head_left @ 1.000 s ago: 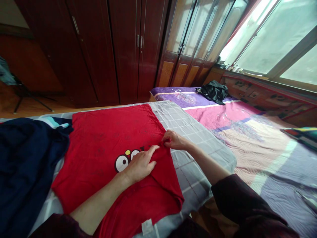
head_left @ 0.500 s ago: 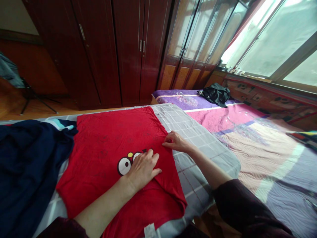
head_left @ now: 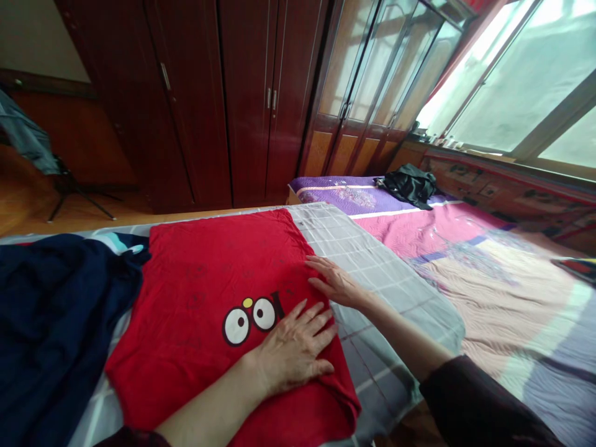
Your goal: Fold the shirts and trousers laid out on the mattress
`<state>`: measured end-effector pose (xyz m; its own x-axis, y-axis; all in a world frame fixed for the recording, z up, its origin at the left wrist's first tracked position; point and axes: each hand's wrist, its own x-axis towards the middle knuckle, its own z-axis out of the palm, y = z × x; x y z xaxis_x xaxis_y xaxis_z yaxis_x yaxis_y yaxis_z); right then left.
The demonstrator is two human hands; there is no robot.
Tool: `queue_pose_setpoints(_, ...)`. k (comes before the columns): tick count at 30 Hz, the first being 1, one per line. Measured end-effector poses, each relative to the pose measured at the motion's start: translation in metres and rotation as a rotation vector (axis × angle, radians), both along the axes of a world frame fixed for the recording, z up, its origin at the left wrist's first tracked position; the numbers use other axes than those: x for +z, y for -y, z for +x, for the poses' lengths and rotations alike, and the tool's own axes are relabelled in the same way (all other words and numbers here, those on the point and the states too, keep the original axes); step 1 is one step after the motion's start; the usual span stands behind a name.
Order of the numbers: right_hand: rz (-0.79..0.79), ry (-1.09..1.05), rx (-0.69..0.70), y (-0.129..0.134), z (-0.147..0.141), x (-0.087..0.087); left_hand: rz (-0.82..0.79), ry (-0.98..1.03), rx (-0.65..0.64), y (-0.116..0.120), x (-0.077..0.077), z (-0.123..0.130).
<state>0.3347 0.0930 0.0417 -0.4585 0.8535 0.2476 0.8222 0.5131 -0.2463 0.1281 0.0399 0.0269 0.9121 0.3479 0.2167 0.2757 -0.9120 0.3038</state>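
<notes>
A red T-shirt (head_left: 200, 279) with a printed pair of cartoon eyes lies spread on a grey checked sheet (head_left: 367, 248). Flat on the shirt, just right of the printed eyes, rests my left hand (head_left: 300, 341) with its fingers spread. My right hand (head_left: 335, 280) touches the shirt's right edge, its fingers stretched out and holding nothing. Small creases run along that edge, and the lower right corner is folded over near my left forearm. Part of the shirt's lower side is hidden under that forearm.
A dark navy garment (head_left: 60, 310) lies left of the shirt. Beyond the sheet's right side is a bed with a patchwork cover (head_left: 475, 267), bearing a black garment (head_left: 407, 185). Dark red wardrobes (head_left: 251, 105) stand behind. A tripod (head_left: 69, 192) is at far left.
My left hand has slid right and toward me, uncovering both printed eyes, with its fingers spreading flat. My right hand has opened from a pinch at the shirt's edge.
</notes>
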Motion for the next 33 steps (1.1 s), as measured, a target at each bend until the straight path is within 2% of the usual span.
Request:
queue_pose_setpoints(4, -0.131, 0.014, 0.076, -0.012, -0.009, -0.005, -0.144, -0.051, 0.0, 0.001, -0.007, 0.004)
queue_pose_setpoints(7, -0.203, 0.051, 0.117, -0.031, -0.015, -0.009, -0.183, -0.046, -0.006, 0.001, -0.008, 0.003)
queue_pose_setpoints(11, -0.237, 0.152, 0.054, -0.066, -0.014, -0.017, -0.17, -0.051, -0.006, 0.0, -0.009, 0.001)
queue_pose_setpoints(14, -0.195, 0.157, 0.009, -0.098, -0.008, -0.024, -0.092, -0.031, -0.02, -0.001, -0.013, 0.0)
queue_pose_setpoints(18, -0.131, 0.133, -0.045, -0.134, -0.002, -0.031, 0.107, 0.018, -0.033, -0.005, -0.017, -0.001)
queue_pose_setpoints(23, -0.039, 0.09, -0.21, -0.167, 0.007, -0.035, 0.339, 0.089, -0.009, -0.013, -0.024, 0.004)
queue_pose_setpoints(27, 0.027, 0.051, -0.313, -0.185, 0.009, -0.035, 0.407, 0.146, -0.005, -0.015, -0.043, 0.017)
queue_pose_setpoints(31, 0.035, 0.044, -0.245, -0.202, 0.008, -0.036, 0.42, 0.172, 0.041, -0.014, -0.069, 0.027)
queue_pose_setpoints(33, 0.032, 0.033, -0.268, -0.214, 0.011, -0.036, 0.395, 0.151, 0.03, -0.014, -0.079, 0.029)
